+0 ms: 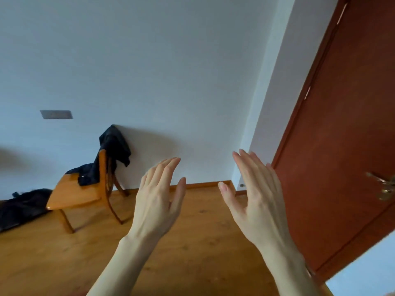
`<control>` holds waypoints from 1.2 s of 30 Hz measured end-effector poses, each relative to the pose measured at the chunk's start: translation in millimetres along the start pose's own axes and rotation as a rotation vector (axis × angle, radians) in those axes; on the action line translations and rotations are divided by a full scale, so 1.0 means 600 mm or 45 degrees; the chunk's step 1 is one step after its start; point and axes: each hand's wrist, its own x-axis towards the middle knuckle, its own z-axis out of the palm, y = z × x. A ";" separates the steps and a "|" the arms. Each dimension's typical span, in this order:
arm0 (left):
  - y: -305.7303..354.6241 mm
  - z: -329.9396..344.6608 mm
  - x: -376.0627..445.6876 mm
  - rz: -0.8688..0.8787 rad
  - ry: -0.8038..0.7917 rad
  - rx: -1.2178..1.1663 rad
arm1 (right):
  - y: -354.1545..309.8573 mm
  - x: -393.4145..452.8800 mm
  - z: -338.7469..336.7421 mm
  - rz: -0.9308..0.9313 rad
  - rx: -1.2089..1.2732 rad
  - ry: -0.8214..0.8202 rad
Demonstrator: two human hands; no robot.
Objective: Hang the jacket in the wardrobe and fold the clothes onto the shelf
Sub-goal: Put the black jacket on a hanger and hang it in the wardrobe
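Note:
A dark jacket (111, 152) is draped over the back and seat of a wooden chair (74, 195) that stands against the white wall at the left. More dark clothes (23, 207) lie in a heap at the far left edge, partly cut off. My left hand (159, 199) and my right hand (256, 193) are raised in the middle of the view, palms facing each other, fingers straight and apart, holding nothing. Both hands are well to the right of the chair and touch nothing. No wardrobe or shelf is in view.
A reddish-brown door (346, 135) with a brass handle (384, 186) stands at the right. The wooden floor (192, 242) stretches from me to the skirting board. A grey plate (56, 114) is set in the wall above the chair.

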 end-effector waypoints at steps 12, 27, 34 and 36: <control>-0.282 -0.105 0.066 -0.172 0.136 0.203 | -0.130 0.160 0.293 -0.085 0.203 -0.115; -0.578 0.015 0.304 -0.373 0.104 0.461 | -0.106 0.405 0.680 -0.163 0.355 -0.313; -0.687 0.077 0.409 -0.471 0.098 0.507 | -0.084 0.502 0.836 -0.144 0.452 -0.389; -0.717 0.088 0.434 -0.495 0.094 0.522 | -0.080 0.526 0.872 -0.140 0.469 -0.401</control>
